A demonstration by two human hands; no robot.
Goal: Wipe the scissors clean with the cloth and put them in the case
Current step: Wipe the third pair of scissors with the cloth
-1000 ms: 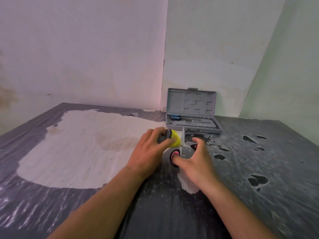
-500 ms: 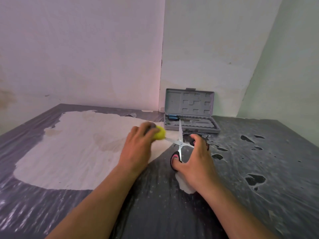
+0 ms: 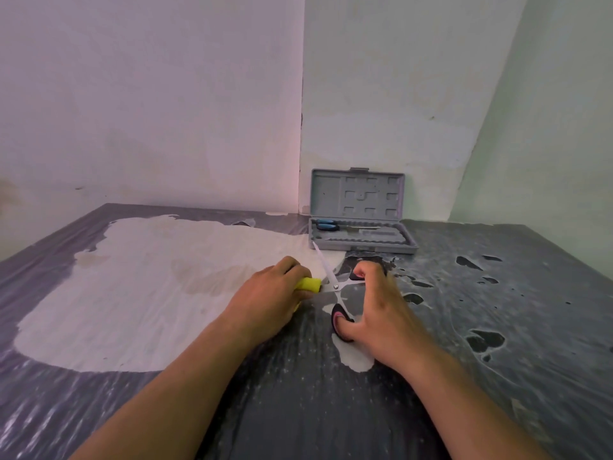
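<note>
Nearest to me, my right hand point(image 3: 381, 310) holds the scissors point(image 3: 335, 287) flat on the desk point(image 3: 298, 410): my thumb sits in the near loop and my fingers point(image 3: 366, 270) curl through the far loop, spreading the handles so the blades stand wide apart. Just left of it, my left hand point(image 3: 268, 303) grips the cloth point(image 3: 308, 284), a yellow wad, fingers curled tight round it. The cloth touches the scissors right beside the pivot, on the left side.

The relation that matters: one blade runs from the pivot away from me and a little left, its tip reaching almost to the near left corner of the case point(image 3: 361, 240). So the long axis points at the case, and the cloth sits at the blade's root. I judge the next stroke should run outward along that blade, away from me. The other blade is hidden, I think under the cloth, but cannot tell.

Farther back, against the wall corner, the case stands with its lid up; a blue-handled tool point(image 3: 326, 225) lies in its tray. My right hand is the nearer one to it.
</note>
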